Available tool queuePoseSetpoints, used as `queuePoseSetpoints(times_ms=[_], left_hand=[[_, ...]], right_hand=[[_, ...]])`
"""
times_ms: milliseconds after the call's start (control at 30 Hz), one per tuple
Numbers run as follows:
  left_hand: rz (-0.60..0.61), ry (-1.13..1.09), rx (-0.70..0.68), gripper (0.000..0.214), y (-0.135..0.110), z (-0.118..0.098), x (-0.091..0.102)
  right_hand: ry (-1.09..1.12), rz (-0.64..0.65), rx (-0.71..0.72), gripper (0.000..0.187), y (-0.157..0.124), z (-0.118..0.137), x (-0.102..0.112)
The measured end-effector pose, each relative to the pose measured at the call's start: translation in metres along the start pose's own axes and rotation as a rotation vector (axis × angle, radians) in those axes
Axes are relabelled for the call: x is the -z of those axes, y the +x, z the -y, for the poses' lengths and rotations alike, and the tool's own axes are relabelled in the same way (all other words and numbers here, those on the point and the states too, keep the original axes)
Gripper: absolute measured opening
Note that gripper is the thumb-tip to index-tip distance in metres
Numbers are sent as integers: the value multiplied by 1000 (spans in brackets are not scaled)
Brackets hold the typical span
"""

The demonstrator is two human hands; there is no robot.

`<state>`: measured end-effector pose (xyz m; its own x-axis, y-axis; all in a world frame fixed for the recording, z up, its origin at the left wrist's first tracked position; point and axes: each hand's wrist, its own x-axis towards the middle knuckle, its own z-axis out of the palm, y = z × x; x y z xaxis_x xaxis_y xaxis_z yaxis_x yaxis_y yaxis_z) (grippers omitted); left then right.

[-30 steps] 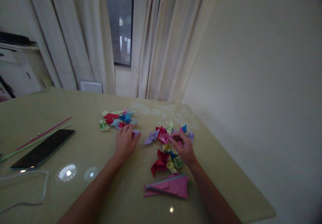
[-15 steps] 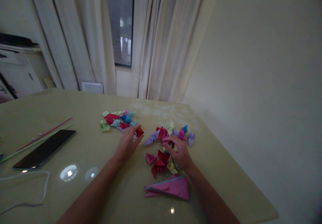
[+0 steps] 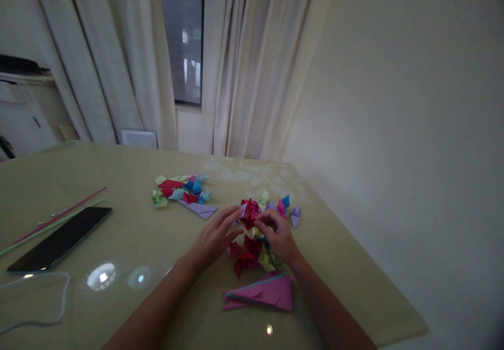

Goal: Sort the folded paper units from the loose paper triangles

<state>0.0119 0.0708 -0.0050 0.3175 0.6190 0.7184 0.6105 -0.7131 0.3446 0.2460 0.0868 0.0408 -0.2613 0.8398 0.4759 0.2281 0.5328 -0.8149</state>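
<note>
My left hand and my right hand meet over a cluster of small folded paper pieces in red, yellow, pink, blue and purple. Both hands pinch a red folded piece between their fingertips. A second pile of folded pieces lies farther left, with a flat purple paper at its near edge. A larger pink folded paper rests on the table just in front of my right wrist.
A dark phone lies at the left beside thin pink and green sticks. A white cable curls at the near left. The yellow-green table ends near the wall on the right. Curtains and a window stand behind.
My left hand carried a red piece from the left pile over to the right cluster, where it now meets my right hand. The purple paper lies uncovered by the left pile.
</note>
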Motion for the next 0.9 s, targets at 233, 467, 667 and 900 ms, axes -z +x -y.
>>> queuePoseSetpoints(times_ms=[233,467,667,900], left_hand=[[103,421,478,34,-10,45,13],[211,340,474,22,-12,51,12],[122,473,562,36,-17,56,19],[287,498,484,28,-12,53,26]], right_hand=[[77,-43,-58,30,10,-11,28],[-1,176,-185,28,12,-19,80],[-150,290,-235,10,5,-31,90],[-398,260,-161,12,5,-34,91]])
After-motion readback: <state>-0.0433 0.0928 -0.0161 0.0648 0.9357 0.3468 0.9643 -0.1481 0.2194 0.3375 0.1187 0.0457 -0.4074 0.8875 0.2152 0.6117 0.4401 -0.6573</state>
